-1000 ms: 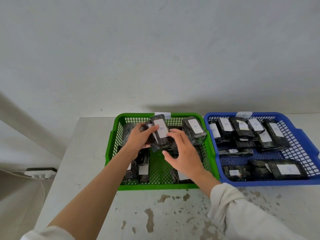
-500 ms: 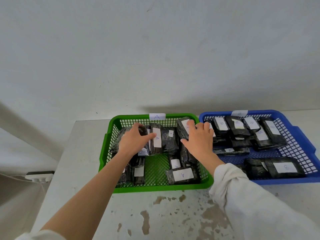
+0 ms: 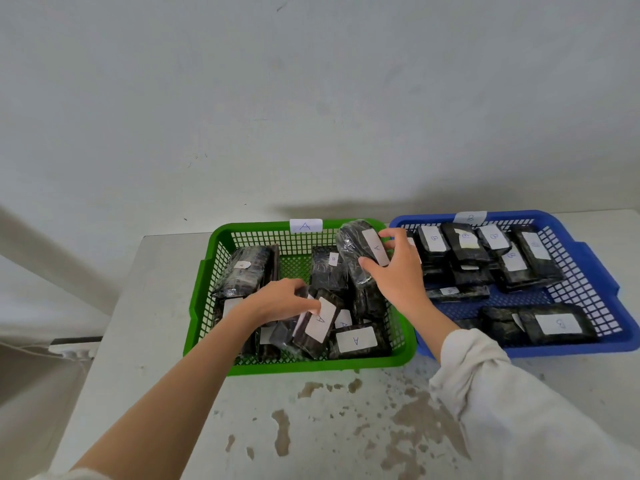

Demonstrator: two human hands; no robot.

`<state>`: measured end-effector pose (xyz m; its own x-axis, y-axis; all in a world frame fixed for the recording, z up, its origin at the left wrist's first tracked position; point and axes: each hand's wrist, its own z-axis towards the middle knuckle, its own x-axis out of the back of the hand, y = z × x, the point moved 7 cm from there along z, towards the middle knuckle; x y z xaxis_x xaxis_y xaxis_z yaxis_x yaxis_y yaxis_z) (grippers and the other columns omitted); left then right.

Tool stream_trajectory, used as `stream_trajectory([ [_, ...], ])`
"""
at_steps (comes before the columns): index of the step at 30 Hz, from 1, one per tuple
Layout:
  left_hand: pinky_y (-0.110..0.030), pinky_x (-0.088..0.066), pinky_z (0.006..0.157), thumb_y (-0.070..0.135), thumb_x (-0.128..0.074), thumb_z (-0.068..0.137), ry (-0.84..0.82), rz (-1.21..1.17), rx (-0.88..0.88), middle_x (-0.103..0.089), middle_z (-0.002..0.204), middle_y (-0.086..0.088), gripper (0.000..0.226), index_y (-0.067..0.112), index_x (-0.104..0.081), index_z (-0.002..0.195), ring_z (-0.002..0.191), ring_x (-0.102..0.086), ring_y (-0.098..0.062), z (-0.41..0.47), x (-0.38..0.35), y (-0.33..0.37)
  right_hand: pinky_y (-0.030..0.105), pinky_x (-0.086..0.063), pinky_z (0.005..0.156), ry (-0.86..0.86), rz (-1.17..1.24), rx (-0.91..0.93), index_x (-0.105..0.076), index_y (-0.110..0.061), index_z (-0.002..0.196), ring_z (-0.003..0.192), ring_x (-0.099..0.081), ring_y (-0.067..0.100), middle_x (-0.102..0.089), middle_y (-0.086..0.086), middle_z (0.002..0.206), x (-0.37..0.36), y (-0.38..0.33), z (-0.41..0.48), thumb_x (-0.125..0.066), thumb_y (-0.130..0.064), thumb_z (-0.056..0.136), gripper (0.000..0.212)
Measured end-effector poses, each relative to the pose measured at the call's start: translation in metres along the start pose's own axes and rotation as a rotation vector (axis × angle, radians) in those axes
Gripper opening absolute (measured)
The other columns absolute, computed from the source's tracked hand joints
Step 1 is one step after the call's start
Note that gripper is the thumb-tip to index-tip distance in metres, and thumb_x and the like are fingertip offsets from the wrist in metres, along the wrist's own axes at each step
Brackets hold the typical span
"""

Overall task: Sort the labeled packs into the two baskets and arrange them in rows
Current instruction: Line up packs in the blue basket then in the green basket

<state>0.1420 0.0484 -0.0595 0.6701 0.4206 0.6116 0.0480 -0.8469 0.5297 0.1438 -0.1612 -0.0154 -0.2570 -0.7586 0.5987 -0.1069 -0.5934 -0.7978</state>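
Note:
A green basket point(image 3: 204, 299) tagged A holds several dark wrapped packs with white labels. A blue basket point(image 3: 588, 271) tagged B stands to its right with several packs marked B. My left hand point(image 3: 280, 301) is low in the green basket, fingers closed on a pack labeled A point(image 3: 317, 327) near the front. My right hand point(image 3: 398, 268) grips another pack labeled A point(image 3: 360, 254), held tilted at the green basket's back right corner. A pack marked B point(image 3: 327, 271) lies in the green basket between my hands.
Both baskets sit side by side on a white table point(image 3: 329, 427) with brown worn patches, pushed against a pale wall. A white power strip point(image 3: 72, 351) lies on the floor off the table's left edge.
My left hand moved from the basket's back toward the front and took hold of a labeled pack. My right hand closed on the pack at the back right and tilted it up.

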Motion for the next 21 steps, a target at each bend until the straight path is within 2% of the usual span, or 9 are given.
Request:
stream_trajectory([
  [2, -0.031, -0.044, 0.068, 0.044, -0.063, 0.080, 0.021, 0.063, 0.003, -0.051, 0.089, -0.004, 0.048, 0.009, -0.055, 0.111, 0.071, -0.050, -0.017, 0.000, 0.001, -0.004, 0.025, -0.042, 0.065, -0.042, 0.082, -0.010, -0.042, -0.030, 0.110, 0.089, -0.053, 0.015, -0.052, -0.005, 0.099, 0.001, -0.002, -0.007, -0.073, -0.033, 0.076, 0.046],
  [4, -0.031, -0.044, 0.075, 0.042, -0.061, 0.084, 0.085, 0.157, 0.012, -0.046, 0.109, -0.007, 0.051, 0.014, -0.050, 0.125, 0.085, -0.051, -0.020, -0.002, 0.001, -0.009, 0.024, -0.043, 0.062, -0.096, 0.109, -0.028, -0.041, -0.031, 0.106, 0.082, -0.057, 0.015, -0.054, -0.005, 0.094, 0.000, -0.003, -0.017, -0.073, -0.033, 0.076, 0.043],
  [7, -0.028, -0.043, 0.077, 0.043, -0.057, 0.089, 0.169, 0.207, 0.002, -0.041, 0.126, -0.011, 0.057, 0.019, -0.039, 0.137, 0.090, -0.050, -0.021, -0.008, -0.002, -0.010, 0.023, -0.043, 0.057, -0.264, 0.073, -0.106, -0.038, -0.028, 0.107, 0.076, -0.058, 0.014, -0.053, -0.003, 0.090, -0.006, 0.001, -0.030, -0.072, -0.032, 0.076, 0.046],
  [10, -0.029, -0.046, 0.081, 0.039, -0.056, 0.091, 0.198, 0.190, -0.011, -0.040, 0.129, -0.012, 0.057, 0.018, -0.037, 0.141, 0.093, -0.050, -0.022, -0.014, -0.004, -0.010, 0.025, -0.040, 0.055, -0.487, -0.076, -0.149, -0.032, -0.026, 0.110, 0.070, -0.054, 0.014, -0.051, -0.001, 0.087, -0.018, 0.005, -0.047, -0.072, -0.032, 0.075, 0.053],
  [12, -0.033, -0.045, 0.092, 0.035, -0.056, 0.092, 0.235, 0.177, -0.017, -0.040, 0.131, -0.012, 0.057, 0.016, -0.037, 0.142, 0.107, -0.049, -0.026, -0.019, -0.002, -0.011, 0.027, -0.038, 0.052, -0.581, -0.236, -0.085, -0.027, -0.028, 0.108, 0.065, -0.051, 0.012, -0.049, -0.005, 0.086, -0.024, 0.003, -0.058, -0.071, -0.031, 0.075, 0.055],
  [15, -0.041, -0.038, 0.103, 0.036, -0.057, 0.092, 0.337, 0.209, -0.030, -0.040, 0.135, -0.011, 0.057, 0.016, -0.039, 0.142, 0.124, -0.038, -0.029, -0.026, 0.000, -0.012, 0.026, -0.030, 0.047, -0.522, -0.417, 0.114, -0.027, -0.035, 0.107, 0.070, -0.046, 0.010, -0.043, -0.012, 0.091, -0.025, -0.011, -0.062, -0.071, -0.028, 0.072, 0.058],
  [17, -0.041, -0.038, 0.103, 0.038, -0.058, 0.091, 0.372, 0.217, -0.026, -0.044, 0.133, -0.010, 0.057, 0.016, -0.041, 0.140, 0.124, -0.038, -0.029, -0.028, 0.000, -0.012, 0.025, -0.026, 0.047, -0.482, -0.502, 0.208, -0.028, -0.035, 0.109, 0.075, -0.042, 0.012, -0.036, -0.013, 0.089, -0.024, -0.018, -0.063, -0.072, -0.025, 0.069, 0.061],
  [19, -0.041, -0.041, 0.100, 0.038, -0.057, 0.091, 0.374, 0.221, -0.023, -0.051, 0.128, -0.011, 0.053, 0.014, -0.046, 0.137, 0.120, -0.043, -0.029, -0.026, 0.001, -0.009, 0.026, -0.026, 0.048, -0.522, -0.556, 0.225, -0.030, -0.030, 0.108, 0.081, -0.039, 0.014, -0.036, -0.011, 0.089, -0.027, -0.015, -0.065, -0.071, -0.023, 0.071, 0.056],
  [21, -0.038, -0.047, 0.090, 0.037, -0.052, 0.094, 0.394, 0.180, -0.018, -0.061, 0.119, -0.013, 0.042, 0.010, -0.056, 0.126, 0.106, -0.056, -0.027, -0.023, 0.006, -0.004, 0.027, -0.028, 0.051, -0.571, -0.608, 0.232, -0.033, -0.025, 0.109, 0.089, -0.035, 0.015, -0.043, -0.007, 0.099, -0.030, -0.011, -0.066, -0.070, -0.022, 0.074, 0.051],
])
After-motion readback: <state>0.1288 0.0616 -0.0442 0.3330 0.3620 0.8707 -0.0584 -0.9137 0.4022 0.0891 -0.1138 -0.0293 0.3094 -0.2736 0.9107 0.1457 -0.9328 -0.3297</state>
